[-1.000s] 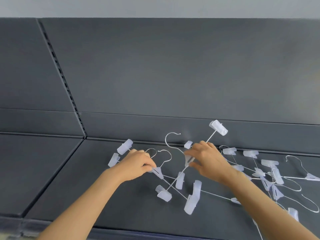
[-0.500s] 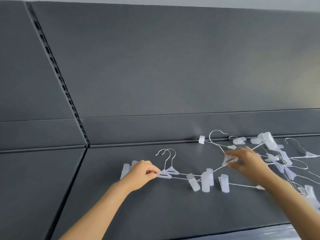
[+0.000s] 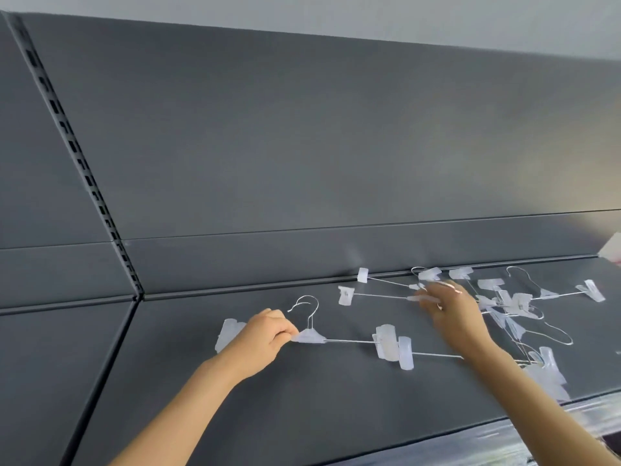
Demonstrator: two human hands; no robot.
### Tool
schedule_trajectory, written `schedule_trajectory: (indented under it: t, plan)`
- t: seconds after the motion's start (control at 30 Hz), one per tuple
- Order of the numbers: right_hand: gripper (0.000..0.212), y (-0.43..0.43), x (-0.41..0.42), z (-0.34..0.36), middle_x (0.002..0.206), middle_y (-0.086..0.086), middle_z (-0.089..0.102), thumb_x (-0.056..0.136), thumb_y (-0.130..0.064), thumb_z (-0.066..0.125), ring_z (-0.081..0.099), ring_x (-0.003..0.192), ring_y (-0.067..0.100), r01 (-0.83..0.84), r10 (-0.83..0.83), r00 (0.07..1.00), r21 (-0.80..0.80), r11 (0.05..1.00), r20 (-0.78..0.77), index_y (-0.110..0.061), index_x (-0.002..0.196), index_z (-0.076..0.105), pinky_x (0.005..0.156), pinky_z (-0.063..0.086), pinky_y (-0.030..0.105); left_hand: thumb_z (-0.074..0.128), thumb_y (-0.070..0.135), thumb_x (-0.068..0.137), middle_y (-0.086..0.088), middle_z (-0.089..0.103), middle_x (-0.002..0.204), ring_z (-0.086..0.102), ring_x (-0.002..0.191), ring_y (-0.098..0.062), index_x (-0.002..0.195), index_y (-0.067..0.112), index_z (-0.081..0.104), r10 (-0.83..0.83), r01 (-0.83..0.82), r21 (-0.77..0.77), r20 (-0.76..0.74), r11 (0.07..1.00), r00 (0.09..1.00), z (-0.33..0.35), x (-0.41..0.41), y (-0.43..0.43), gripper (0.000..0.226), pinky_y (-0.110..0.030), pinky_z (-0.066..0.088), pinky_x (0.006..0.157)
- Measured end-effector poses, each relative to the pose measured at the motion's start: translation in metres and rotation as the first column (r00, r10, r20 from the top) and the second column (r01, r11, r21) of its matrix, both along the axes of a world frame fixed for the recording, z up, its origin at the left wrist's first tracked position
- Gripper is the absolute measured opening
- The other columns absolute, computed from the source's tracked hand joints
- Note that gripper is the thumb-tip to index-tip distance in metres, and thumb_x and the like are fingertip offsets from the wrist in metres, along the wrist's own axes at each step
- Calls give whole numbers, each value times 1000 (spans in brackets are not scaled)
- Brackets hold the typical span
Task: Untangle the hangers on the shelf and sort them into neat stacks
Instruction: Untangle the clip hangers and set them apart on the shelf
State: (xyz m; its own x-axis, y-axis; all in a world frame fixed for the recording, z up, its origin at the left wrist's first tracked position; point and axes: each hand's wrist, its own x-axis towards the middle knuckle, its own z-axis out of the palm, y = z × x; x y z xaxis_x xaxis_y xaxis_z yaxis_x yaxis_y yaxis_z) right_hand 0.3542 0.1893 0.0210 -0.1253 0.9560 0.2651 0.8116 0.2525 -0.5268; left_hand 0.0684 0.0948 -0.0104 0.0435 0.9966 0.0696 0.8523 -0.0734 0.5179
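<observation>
Clear plastic clip hangers with thin metal rods and hooks lie on a dark grey shelf (image 3: pixel 302 408). My left hand (image 3: pixel 262 341) pinches the centre piece of a small stack of hangers (image 3: pixel 309 336) lying flat, hooks pointing toward the back panel. My right hand (image 3: pixel 452 312) reaches over to two more hangers (image 3: pixel 379 290) near the back edge, fingers closing around their centres; the grip is blurred. A tangled pile of hangers (image 3: pixel 517 304) spreads to the right of that hand.
The shelf's back panel (image 3: pixel 336 146) rises just behind the hangers. A slotted upright (image 3: pixel 80 169) splits it from the neighbouring shelf bay (image 3: pixel 50 364) on the left. The shelf's front edge (image 3: pixel 504 442) runs under my right forearm. A pale object (image 3: pixel 611 250) shows at the far right.
My left hand has kept its hangers and laid them flat at the left. My right hand has moved right and back, from the raised hanger to the ones beside the pile.
</observation>
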Motion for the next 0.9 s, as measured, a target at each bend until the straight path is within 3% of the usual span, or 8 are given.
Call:
schedule_trajectory:
  t: [0.1,0.2,0.33,0.5,0.6,0.7,0.8,0.9]
  plan:
    - [7,3,-1,9,71,2,53,87,-13,57,48,65,20,12,-37,985,-143,990,-170,-7,82,59,54,34,27,37,12,97,22,38,79,41,87,-7,101,14,65,-37,37,-15,-17,999,999,-16,8,5,28,-14,32,84]
    - [17,-4,-12,15,63,-8,45,85,-15,61,40,55,7,-89,48,985,-251,964,-165,-18,73,49,45,32,15,40,16,97,15,50,94,45,98,-12,108,16,64,8,-8,-1,-46,1000,999,-34,15,6,27,-10,26,85]
    - [10,-18,-32,9,64,-3,49,82,-16,63,40,58,12,-210,140,960,-291,933,-243,-8,78,59,55,33,24,47,19,94,7,56,105,46,103,-16,113,17,63,137,-131,98,-65,987,988,-34,10,2,25,-23,32,90]
    - [7,-44,-64,13,65,-1,48,86,-10,59,37,52,11,-465,17,696,-433,772,-718,-7,91,63,45,29,20,51,18,91,16,58,85,53,86,-3,102,16,69,140,-229,199,382,953,914,1,26,-8,21,-9,40,78]
    - [10,-54,-86,16,64,-2,47,88,-15,56,37,50,9,-628,-38,537,-430,648,-842,-11,85,65,44,29,19,53,15,92,11,66,96,58,90,-1,109,37,61,14,-94,89,645,992,764,23,54,-11,29,-9,44,82]
    - [15,-58,-100,18,78,4,53,88,-20,55,47,58,9,-705,-74,439,-394,590,-895,-8,94,62,46,34,20,50,10,93,12,72,91,66,92,-9,102,43,62,-19,-134,138,763,981,646,31,61,-9,36,-16,51,85]
    - [16,-63,-107,20,90,8,63,88,-19,56,61,76,14,-680,-71,481,-423,599,-874,-8,99,61,49,45,23,51,9,92,7,71,78,68,79,-9,91,29,65,35,-207,125,776,970,630,37,58,-9,25,-15,52,71]
    - [27,-62,-110,21,98,5,66,87,-24,59,65,84,15,-542,-37,632,-475,693,-774,-10,110,55,50,51,25,50,10,92,1,69,75,64,74,-5,86,22,61,67,-238,140,719,961,692,42,54,-9,17,-9,48,68]
